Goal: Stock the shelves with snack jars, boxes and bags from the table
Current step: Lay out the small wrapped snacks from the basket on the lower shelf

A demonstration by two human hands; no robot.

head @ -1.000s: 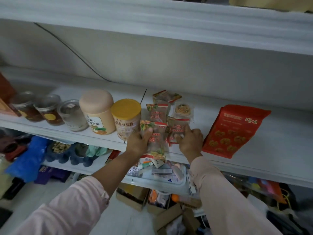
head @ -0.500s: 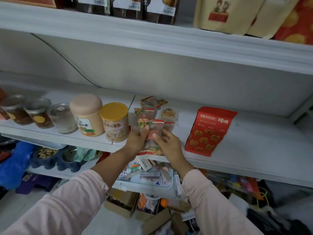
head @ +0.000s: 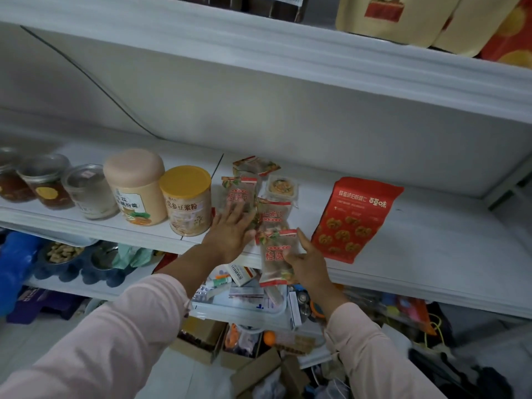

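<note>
Shelf (head: 446, 240): jars (head: 86, 191) left, red bag (head: 354, 220) right, packets (head: 273, 214) centre, all placed. Right hand (head: 311, 263) pinches last packet (head: 275, 254) overhanging the near edge; left hand (head: 230, 234) flat, fingers straight, on packets. Tabletop unseen.

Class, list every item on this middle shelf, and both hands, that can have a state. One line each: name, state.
left hand: open, fingers flat on packet pile
right hand: gripping front packet
front packet: sealed, overhanging shelf edge
yellow-lidded can: upright, lid on
pink-lidded jar: upright, lid on
clear jar: upright, lid on
red bag: lying flat, closed
</note>
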